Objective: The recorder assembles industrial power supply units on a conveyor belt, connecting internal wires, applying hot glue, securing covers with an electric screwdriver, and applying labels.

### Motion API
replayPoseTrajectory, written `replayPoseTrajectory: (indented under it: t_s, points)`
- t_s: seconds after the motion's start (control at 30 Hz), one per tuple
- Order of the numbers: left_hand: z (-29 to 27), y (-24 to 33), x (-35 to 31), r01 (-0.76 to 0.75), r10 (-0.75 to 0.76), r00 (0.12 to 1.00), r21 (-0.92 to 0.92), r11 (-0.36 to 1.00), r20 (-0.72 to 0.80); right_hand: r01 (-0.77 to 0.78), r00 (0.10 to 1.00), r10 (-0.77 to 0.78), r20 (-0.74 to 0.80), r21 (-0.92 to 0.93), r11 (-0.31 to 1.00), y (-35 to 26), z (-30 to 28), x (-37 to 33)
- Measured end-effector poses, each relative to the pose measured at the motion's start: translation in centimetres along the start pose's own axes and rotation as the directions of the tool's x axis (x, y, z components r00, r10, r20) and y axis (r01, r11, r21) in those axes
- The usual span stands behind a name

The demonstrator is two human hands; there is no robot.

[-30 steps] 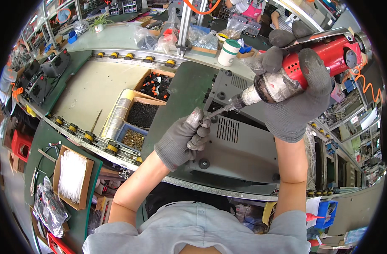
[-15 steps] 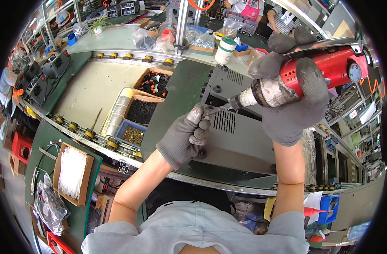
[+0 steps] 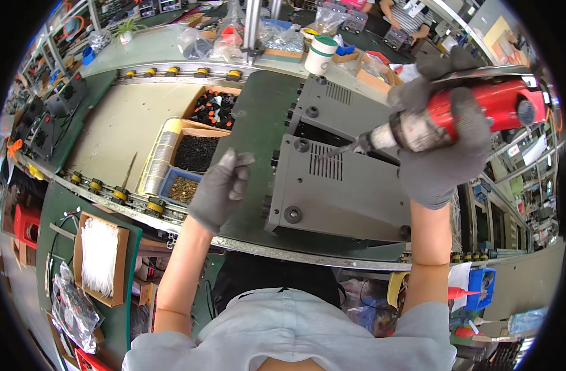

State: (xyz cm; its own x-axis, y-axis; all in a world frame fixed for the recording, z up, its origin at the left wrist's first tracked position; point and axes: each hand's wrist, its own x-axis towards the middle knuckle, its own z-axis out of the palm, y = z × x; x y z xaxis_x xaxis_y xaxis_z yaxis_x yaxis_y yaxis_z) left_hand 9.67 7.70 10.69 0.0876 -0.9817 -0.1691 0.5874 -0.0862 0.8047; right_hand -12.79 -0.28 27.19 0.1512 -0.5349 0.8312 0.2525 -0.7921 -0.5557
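My right hand [image 3: 447, 133] is wrapped round a red power screwdriver [image 3: 475, 110]. Its long bit [image 3: 340, 151] points left, above the slotted vents of a grey metal case [image 3: 351, 191]. Whether the tip touches the case is unclear. My left hand [image 3: 218, 191], in a grey glove like the right, hovers left of that case with its fingers curled in. Any small thing between the fingertips cannot be made out. Black round feet, such as one foot [image 3: 293, 214], show on the case's upward face. Behind it lies a second grey case [image 3: 342, 111].
Left of my left hand are a blue bin of brass-coloured screws [image 3: 183, 188], a box of small black parts [image 3: 196, 153] and a box of black and orange parts [image 3: 214, 109]. A white cup with a green lid [image 3: 321, 55] stands behind. Other people work beyond.
My left hand has left the screwdriver bit and moved left, toward the parts boxes. The screwdriver has shifted slightly right and down. The view has shifted too.
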Motion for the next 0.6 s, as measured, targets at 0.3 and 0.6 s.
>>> replayPoseTrajectory:
  t_s: [0.3,0.6]
  points:
    - [6.6,2.9,0.2,-0.206,0.077,0.894,0.255,0.945,0.441,-0.111,0.991,0.131,-0.008,0.494,0.863,-0.8,1.6,3.6]
    - [-3.9,3.0,4.2,-0.016,0.016,1.000,0.046,0.999,-0.004,0.043,0.999,-0.033,0.040,-0.287,0.957,8.0,-4.3,17.8]
